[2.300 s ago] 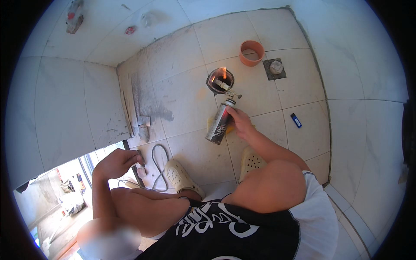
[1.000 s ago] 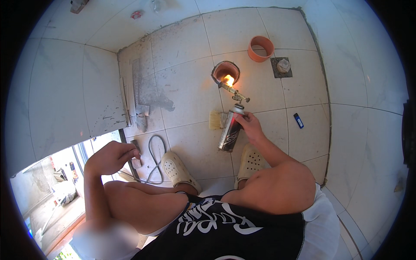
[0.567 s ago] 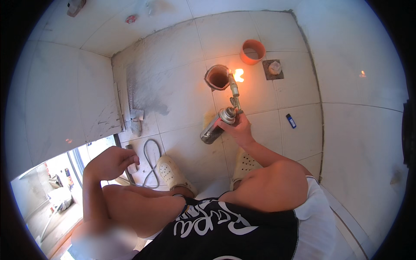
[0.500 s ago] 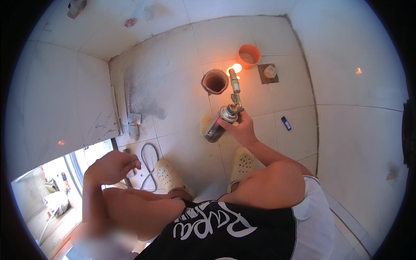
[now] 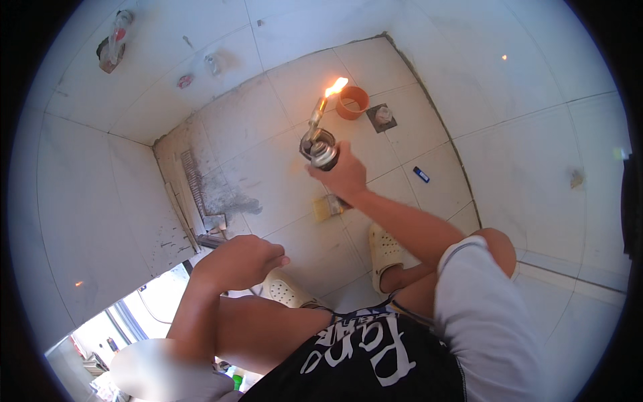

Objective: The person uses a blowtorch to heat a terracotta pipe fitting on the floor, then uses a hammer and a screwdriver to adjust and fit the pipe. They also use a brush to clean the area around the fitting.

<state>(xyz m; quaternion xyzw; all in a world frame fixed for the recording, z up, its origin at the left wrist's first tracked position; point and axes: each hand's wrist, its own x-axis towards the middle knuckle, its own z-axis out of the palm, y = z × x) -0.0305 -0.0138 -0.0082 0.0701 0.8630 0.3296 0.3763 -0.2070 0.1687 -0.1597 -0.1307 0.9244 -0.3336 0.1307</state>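
Cream-coloured, a shoe (image 5: pixel 284 291) shows just past the left hand (image 5: pixel 242 262), whose fingers curl inward, on what, if anything, I cannot tell. Clamped around the lit torch (image 5: pixel 317 125), the right hand (image 5: pixel 345 175) holds it in front of the floor pipe (image 5: pixel 303 147); its metal can (image 5: pixel 325 155) looks stiff, smooth and fairly light, best held by its body, clear of the likely hot nozzle (image 5: pixel 321 107). The pipe's inside is mostly hidden, while the orange ring (image 5: pixel 350 114) beyond clearly shows only its inner wall.

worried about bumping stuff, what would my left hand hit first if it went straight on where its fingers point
Probably the right cream clog; the left hand points roughly rightward, toward it. Depth is unclear, though, and the hand may be high enough to pass above it.
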